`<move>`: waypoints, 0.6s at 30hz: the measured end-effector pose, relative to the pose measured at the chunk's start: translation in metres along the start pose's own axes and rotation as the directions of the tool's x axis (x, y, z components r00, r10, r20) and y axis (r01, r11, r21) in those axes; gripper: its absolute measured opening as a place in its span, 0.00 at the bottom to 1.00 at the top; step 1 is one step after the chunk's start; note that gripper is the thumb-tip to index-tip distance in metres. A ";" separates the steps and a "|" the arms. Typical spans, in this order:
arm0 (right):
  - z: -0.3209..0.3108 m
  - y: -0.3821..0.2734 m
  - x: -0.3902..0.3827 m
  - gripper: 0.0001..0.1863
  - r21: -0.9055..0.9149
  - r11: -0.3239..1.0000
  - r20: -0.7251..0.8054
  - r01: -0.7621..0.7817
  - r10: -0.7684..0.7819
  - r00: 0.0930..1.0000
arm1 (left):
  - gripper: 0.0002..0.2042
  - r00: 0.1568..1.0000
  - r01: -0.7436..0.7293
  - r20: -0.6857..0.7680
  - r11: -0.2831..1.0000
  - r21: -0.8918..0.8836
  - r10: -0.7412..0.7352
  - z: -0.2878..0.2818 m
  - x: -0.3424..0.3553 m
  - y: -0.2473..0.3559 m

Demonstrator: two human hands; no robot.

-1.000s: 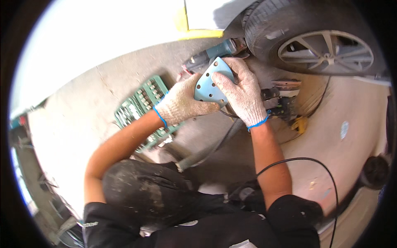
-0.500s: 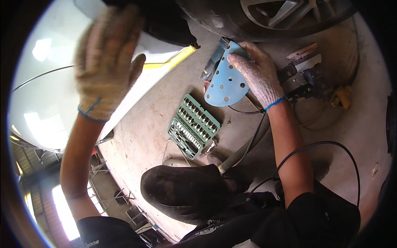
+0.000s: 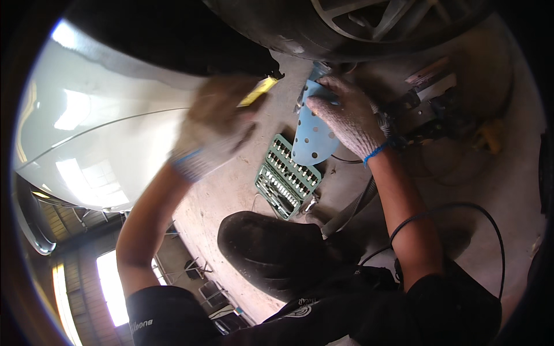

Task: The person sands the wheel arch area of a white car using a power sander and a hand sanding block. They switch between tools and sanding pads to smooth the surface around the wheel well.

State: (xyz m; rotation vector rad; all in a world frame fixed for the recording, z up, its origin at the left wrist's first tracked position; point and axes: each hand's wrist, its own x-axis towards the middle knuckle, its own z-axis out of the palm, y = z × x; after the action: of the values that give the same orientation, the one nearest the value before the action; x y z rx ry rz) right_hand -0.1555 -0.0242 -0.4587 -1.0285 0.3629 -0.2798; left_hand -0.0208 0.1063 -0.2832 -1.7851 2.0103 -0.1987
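Note:
A light blue sanding disc (image 3: 313, 134) with punched holes, folded over, hangs from my gloved right hand (image 3: 349, 115). Its edge is gripped between my thumb and fingers. My left hand (image 3: 216, 121), in a knitted work glove with a blue cuff, is smeared by motion in front of the white car body panel (image 3: 133, 135). It is near the panel's edge, where a strip of yellow tape (image 3: 261, 90) shows; whether it touches the panel I cannot tell. Its fingers are too blurred to read.
A green socket set case (image 3: 287, 179) lies spread on the concrete floor. A car wheel (image 3: 283, 37) stands at the top. Tools in shadow (image 3: 424, 109) lie right of my right hand. A grey hose (image 3: 353, 209) and a black cable (image 3: 482, 212) run close to my legs.
My left hand has swung right and down across the panel toward the taped edge. My right hand still holds the sanding disc. The view has shifted slightly.

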 end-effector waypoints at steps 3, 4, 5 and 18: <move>0.006 0.034 0.020 0.22 -0.193 0.941 -0.015 0.280 -0.288 0.958 | 0.24 0.978 0.178 -0.180 0.879 0.443 -0.108 -0.099 -0.034 -0.059; 0.012 0.037 0.021 0.25 -0.169 0.949 0.005 0.266 -0.269 0.963 | 0.23 0.971 0.190 -0.233 0.784 0.591 -0.059 -0.131 -0.049 -0.092; 0.029 0.031 0.020 0.28 -0.100 0.959 0.060 0.264 -0.259 0.964 | 0.23 0.978 0.161 -0.209 0.642 0.750 -0.001 -0.184 -0.061 -0.116; 0.101 0.008 0.007 0.55 -0.087 0.946 0.340 0.311 -0.265 0.902 | 0.23 0.949 -0.089 -0.057 0.435 0.896 0.311 -0.218 -0.069 -0.180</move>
State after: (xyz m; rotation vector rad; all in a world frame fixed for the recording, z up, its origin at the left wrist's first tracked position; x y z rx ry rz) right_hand -0.1059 0.0558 -0.4203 -1.2463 -0.0743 -0.3479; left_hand 0.0571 0.1053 -0.0025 -0.8248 1.6668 -1.1866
